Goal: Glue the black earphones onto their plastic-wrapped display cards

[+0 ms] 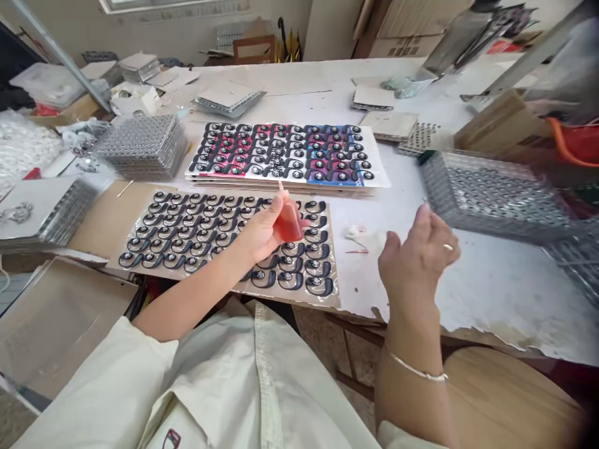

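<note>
At my far left sits a clear plastic tub (51, 86) with something red showing through its lower part, and nearer me a stack of grey trays (35, 218) has a pale flat board on top. Just beyond, a taller stack of bumpy silvery trays (145, 146) stands square-edged, with a cotton swab (125, 189) lying on brown cardboard in front of it. Next comes a brown board (334, 249) under shiny clear film, carrying rows of black curved pieces (319, 287), hook-shaped with round silvery centres. Over it, my left hand (262, 236) pinches a small bottle (291, 221) of red liquid; the thumb presses near its neck, one fingertip shows past its far side, and its thin pale nozzle points up and away from me. Behind the bottle, a printed sheet (380, 171) with pink and blue patches bears more black pieces; I cannot tell whether the nozzle touches it. Farther right, a white wad (355, 231) lies on the worn white tabletop (486, 280). My right hand (418, 249) is raised just beside it, thumb spread from the other fingers, which are slightly blurred and loosely bent. Beyond stand a stack of clear, ridged plastic trays (496, 181) and a red container (580, 140) with an orange rim.
</note>
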A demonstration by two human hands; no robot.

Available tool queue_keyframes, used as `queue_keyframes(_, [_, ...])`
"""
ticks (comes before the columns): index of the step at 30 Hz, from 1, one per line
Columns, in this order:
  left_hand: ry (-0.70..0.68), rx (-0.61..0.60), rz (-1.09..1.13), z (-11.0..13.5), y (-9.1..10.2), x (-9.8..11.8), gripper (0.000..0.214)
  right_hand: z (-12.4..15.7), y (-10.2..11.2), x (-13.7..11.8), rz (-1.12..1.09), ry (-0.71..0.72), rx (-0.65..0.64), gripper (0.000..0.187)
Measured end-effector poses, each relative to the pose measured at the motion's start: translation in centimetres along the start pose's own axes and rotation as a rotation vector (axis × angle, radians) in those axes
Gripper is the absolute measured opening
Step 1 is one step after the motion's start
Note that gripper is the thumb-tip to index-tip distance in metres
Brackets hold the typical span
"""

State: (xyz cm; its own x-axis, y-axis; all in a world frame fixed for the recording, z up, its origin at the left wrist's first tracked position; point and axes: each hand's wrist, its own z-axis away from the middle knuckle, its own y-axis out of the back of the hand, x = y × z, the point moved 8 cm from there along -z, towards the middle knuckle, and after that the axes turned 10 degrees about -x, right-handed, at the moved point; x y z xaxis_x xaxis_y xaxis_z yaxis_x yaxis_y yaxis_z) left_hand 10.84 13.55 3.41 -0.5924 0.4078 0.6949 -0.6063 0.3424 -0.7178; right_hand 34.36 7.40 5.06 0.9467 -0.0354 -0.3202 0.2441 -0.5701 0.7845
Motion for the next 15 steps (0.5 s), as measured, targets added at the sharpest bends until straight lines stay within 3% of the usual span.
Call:
queue_keyframes(3, [0.096,-0.032,0.14,1.0,-1.1,-0.9,0.037,2.1,-0.1,-6.2,-0.231,0.372,-0.069,0.081])
queue_keyframes(6, [0.174,-0.078,0.228,2.1,-2.1,-2.3,0.035,4.3,0.1,-11.5,-0.381,0.622,-0.02,0.081])
queue_keyframes(12, [0.25,-0.129,0.037,5.6,-1.4,-3.3,0.06,6.1,-0.2,-14.9,-0.55,0.724,0.139,0.045])
queue_keyframes(15, [0.057,-0.12,-0.441,9.0,1.0,-1.5,0.06,6.4,0.9,-14.6,-0.576,0.655,0.391,0.052])
